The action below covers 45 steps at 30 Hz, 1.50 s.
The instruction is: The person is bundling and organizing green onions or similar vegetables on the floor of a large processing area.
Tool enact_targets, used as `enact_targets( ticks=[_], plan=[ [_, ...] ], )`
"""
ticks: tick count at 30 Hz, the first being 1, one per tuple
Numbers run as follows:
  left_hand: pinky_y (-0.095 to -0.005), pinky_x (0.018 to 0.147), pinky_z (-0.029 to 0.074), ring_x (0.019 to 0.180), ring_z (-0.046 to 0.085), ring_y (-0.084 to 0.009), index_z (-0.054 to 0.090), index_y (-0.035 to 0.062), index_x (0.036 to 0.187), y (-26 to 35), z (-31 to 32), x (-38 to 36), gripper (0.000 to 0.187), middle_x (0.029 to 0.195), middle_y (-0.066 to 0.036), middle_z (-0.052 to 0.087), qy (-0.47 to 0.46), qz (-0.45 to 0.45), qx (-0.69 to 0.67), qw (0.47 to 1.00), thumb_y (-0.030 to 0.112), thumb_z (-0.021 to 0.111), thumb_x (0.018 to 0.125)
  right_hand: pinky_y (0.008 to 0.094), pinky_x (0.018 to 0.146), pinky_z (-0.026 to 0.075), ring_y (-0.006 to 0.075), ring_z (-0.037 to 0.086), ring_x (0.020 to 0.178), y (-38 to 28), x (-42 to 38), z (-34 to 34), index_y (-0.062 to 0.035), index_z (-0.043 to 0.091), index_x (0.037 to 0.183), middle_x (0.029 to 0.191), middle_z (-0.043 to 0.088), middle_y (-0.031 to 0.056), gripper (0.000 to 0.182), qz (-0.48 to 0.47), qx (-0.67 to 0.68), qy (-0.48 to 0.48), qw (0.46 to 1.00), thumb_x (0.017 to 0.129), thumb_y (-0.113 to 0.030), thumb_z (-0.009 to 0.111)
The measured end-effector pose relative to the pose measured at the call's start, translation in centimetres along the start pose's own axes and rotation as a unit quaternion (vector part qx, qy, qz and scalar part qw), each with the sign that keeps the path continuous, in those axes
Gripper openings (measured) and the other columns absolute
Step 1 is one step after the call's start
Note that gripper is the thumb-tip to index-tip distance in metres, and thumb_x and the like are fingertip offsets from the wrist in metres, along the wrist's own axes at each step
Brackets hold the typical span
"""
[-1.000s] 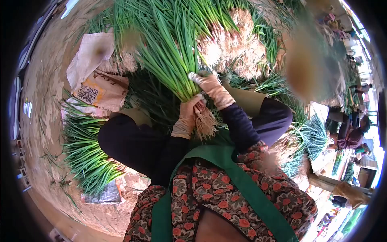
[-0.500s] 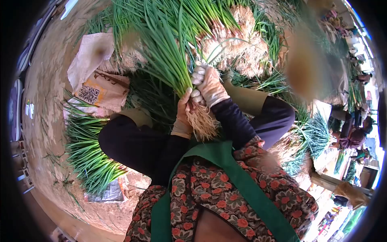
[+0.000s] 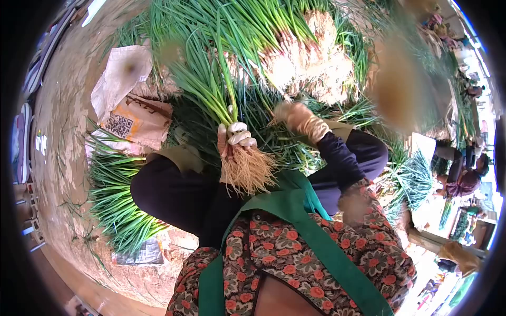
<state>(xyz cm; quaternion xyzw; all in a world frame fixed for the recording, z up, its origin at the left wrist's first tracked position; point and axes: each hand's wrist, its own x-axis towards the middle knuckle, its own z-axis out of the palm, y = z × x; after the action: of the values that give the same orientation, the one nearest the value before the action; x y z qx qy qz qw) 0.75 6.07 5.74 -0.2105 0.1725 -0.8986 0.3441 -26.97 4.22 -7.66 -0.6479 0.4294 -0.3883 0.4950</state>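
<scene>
My gloved left hand (image 3: 240,138) is closed round a bunch of green onions (image 3: 213,100), just above its roots. The green leaves point up and away, and the pale brown roots (image 3: 247,168) hang below my fingers toward my lap. Apart from the bunch, to its right, my gloved right hand (image 3: 300,120) is smeared by motion over loose leaves near my knee. Its fingers and anything in them cannot be made out. Ahead of both hands lies a large pile of green onions (image 3: 247,26), with its roots turned toward me.
Another bundle of green onions (image 3: 118,195) lies left of my knee, by a torn paper sack (image 3: 139,121) with a printed code. More bundles (image 3: 414,181) lie to the right. Several people, including one in dark red (image 3: 464,181), are at the far right.
My right hand has come off the bunch and moved right, away from it. My left hand still holds the bunch, now slightly lower and further left.
</scene>
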Motion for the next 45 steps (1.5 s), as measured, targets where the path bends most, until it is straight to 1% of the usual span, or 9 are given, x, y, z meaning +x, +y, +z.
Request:
enact_targets(
  ticks=[3,6,17,21,24,28,32,37,45],
  plan=[
    [-0.0282,0.079,0.042,0.074,0.054,-0.0095,0.053,0.0065,0.097,0.7,-1.0,0.0,0.029,0.083,0.001,0.051,0.013,-0.026,-0.011,1.0,0.035,0.047,0.099,0.0249,0.081,0.05,0.0178,0.061,0.092,-6.3,3.6,-0.7,-0.0043,0.059,0.118,0.108,0.067,0.0096,0.024,0.162,-0.166,0.301,0.925,0.096,-0.007,0.049],
    [-0.0289,0.079,0.042,0.075,0.054,-0.0098,0.052,0.0074,0.089,0.6,-0.5,0.3,0.03,0.08,0.001,0.051,0.018,-0.051,-0.018,0.998,0.035,0.046,0.099,0.0259,0.059,0.048,0.0146,0.058,0.067,-11.1,6.5,2.4,-0.0075,0.062,0.114,0.091,0.068,0.0049,0.042,0.301,0.078,0.059,0.949,0.095,-0.044,0.051],
    [-0.0296,0.078,0.043,0.074,0.054,-0.012,0.049,0.0076,0.08,0.4,-0.7,0.2,0.033,0.075,0.001,0.048,0.053,-0.021,-0.034,0.998,0.035,0.048,0.099,0.0252,0.046,0.037,0.0137,0.047,0.048,-15.5,11.0,8.8,-0.0073,0.054,0.095,0.069,0.054,0.0001,0.024,0.253,0.555,0.323,0.723,0.097,-0.031,0.051],
    [-0.0258,0.074,0.041,0.07,0.052,-0.0056,0.054,0.0091,0.11,1.2,-1.0,0.0,0.028,0.074,0.004,0.047,-0.02,-0.049,-0.022,0.998,0.035,0.049,0.098,0.0256,0.042,0.028,0.0093,0.037,0.044,-8.4,8.4,6.0,-0.0076,0.057,0.092,0.062,0.046,-0.001,0.031,0.199,0.59,0.142,0.769,0.098,-0.037,0.048],
    [-0.0262,0.074,0.04,0.068,0.05,-0.0047,0.036,0.0142,0.138,0.5,0.8,0.7,0.045,0.075,0.005,0.045,-0.088,-0.047,0.005,0.995,0.033,0.048,0.099,0.0342,0.063,0.047,0.0218,0.058,0.068,-2.0,6.3,5.0,-0.0067,0.061,0.087,0.078,0.061,0.007,0.028,0.094,-0.208,0.158,0.961,0.097,-0.029,0.048],
    [-0.0321,0.08,0.04,0.07,0.047,-0.0085,0.029,0.0151,0.147,4.1,-3.0,1.2,0.052,0.074,0.006,0.041,-0.033,-0.059,0.132,0.989,0.03,0.047,0.1,0.033,0.087,0.049,0.0253,0.061,0.096,-7.7,1.9,5.4,-0.0059,0.062,0.1,0.106,0.064,0.0114,0.019,0.125,-0.314,-0.047,0.94,0.097,-0.02,0.051],
    [-0.0343,0.078,0.047,0.072,0.053,-0.0122,0.048,0.0092,0.128,4.1,-4.7,0.6,0.036,0.082,0.002,0.052,0.254,0.034,0.125,0.959,0.02,0.056,0.096,0.0314,0.073,0.052,0.0196,0.062,0.08,-4.3,4.0,0.0,-0.0007,0.064,0.099,0.087,0.066,0.0111,0.028,0.186,-0.139,0.31,0.922,0.094,-0.027,0.057],
    [-0.0297,0.064,0.051,0.064,0.059,-0.0137,0.058,0.0011,0.114,-0.5,2.0,6.3,0.034,0.078,-0.006,0.064,0.565,0.088,0.417,0.707,0.023,0.065,0.088,0.0384,0.067,0.051,0.0293,0.064,0.071,-13.0,1.9,5.8,-0.0038,0.064,0.098,0.079,0.065,0.0173,0.029,0.183,-0.269,0.209,0.922,0.088,-0.031,0.063],
    [-0.0304,0.063,0.054,0.046,0.052,-0.0154,0.062,0.002,0.085,1.4,-2.0,2.0,0.023,0.057,-0.007,0.056,0.407,0.042,0.375,0.832,0.024,0.069,0.084,0.0254,0.066,0.048,0.0131,0.054,0.077,-12.0,1.2,4.5,-0.002,0.059,0.11,0.096,0.062,0.0053,0.033,0.203,0.122,0.073,0.969,0.095,-0.031,0.057]
  ],
)
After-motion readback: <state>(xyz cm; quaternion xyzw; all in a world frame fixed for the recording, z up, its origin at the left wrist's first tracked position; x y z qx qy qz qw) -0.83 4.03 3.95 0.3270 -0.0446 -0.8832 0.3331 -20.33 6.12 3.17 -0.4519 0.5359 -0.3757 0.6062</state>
